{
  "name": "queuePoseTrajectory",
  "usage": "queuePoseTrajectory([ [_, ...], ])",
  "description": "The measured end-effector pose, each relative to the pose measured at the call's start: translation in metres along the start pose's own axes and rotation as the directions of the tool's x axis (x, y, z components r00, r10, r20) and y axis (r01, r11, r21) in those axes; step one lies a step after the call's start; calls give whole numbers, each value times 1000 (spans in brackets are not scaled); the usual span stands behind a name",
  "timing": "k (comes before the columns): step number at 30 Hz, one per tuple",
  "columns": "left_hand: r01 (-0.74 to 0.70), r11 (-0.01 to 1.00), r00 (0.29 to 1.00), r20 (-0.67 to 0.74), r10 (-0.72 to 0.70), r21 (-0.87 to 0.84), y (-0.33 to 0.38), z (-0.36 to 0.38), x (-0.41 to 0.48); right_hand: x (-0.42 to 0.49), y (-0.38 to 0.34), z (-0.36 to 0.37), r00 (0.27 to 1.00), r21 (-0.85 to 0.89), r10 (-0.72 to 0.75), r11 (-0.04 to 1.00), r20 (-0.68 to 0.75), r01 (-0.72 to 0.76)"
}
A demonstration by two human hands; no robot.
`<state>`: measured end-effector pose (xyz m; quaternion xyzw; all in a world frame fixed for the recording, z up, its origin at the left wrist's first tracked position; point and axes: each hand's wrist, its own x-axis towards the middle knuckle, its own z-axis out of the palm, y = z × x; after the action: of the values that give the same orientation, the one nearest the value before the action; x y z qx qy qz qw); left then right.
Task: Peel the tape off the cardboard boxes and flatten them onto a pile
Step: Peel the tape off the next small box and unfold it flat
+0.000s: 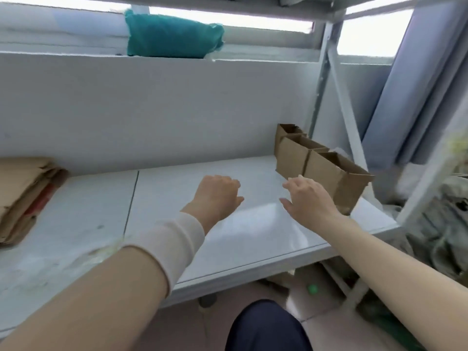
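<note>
A row of open cardboard boxes [326, 165] stands on the right end of the white shelf [83, 206], its long axis running from the far back wall toward the near right edge, open tops up. At the far left lies a pile of flattened cardboard [22, 196]. The right hand [307, 198] reaches forward with fingers spread wide, holding nothing, just beside the nearest box; whether it touches is unclear. The left hand [217, 195], palm down with fingers loosely curled, hovers empty over the shelf middle, a pale sleeve [167, 245] on its forearm.
</note>
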<state>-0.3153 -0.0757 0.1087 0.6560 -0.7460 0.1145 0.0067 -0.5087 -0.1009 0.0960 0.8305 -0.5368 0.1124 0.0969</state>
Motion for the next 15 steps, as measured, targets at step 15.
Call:
queuePoseTrajectory([
  [15,-241,933,967,-145,209,-268,204,-10,132,-45,165,7,947,5,320,947,6,-320],
])
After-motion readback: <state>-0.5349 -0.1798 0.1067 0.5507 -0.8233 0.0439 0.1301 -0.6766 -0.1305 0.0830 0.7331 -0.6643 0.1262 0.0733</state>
